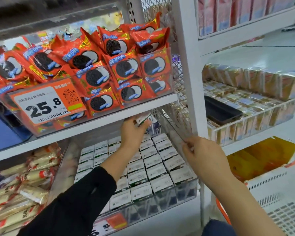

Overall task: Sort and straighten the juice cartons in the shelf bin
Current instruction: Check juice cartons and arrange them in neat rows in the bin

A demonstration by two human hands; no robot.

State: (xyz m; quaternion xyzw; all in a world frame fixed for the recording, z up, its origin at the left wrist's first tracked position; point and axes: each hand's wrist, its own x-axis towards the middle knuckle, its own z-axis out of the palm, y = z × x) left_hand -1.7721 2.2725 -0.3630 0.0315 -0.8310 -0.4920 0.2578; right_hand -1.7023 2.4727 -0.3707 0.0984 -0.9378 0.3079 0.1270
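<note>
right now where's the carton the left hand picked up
In the head view, the carton is held in the left hand, raised over the back of the clear bin, just under the white shelf edge below the cookie packs.

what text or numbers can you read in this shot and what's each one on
"25.8": price tag on the clear bin of red cookie packs.
"+230": small print above the QR code on that same tag.
Chinese line on the tag and blue brand script on the packs: too blurred to read.
Lower price tag on the carton bin: cut off and blurred, not readable.
Juice carton tops: print too small.
</note>
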